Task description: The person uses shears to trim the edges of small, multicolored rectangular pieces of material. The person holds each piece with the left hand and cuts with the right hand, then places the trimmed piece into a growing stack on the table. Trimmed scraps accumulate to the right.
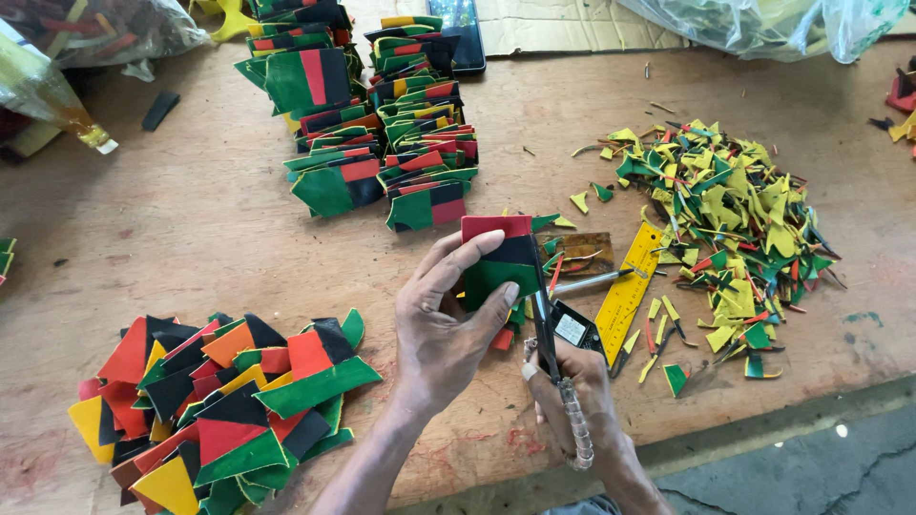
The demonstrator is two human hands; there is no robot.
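Head view: striped piece point(498, 256) between left-hand fingers point(496, 303); scissors point(551, 336) alongside.

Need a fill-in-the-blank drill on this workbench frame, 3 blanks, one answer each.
1. The left hand holds a flat red, black and green patchwork piece against long black-bladed ___ held in the right hand.
2. The yellow ruler lies to the ___ of both hands.
3. The heap of small offcuts beyond the ruler is mostly green and ___.

Missing words: scissors; right; yellow
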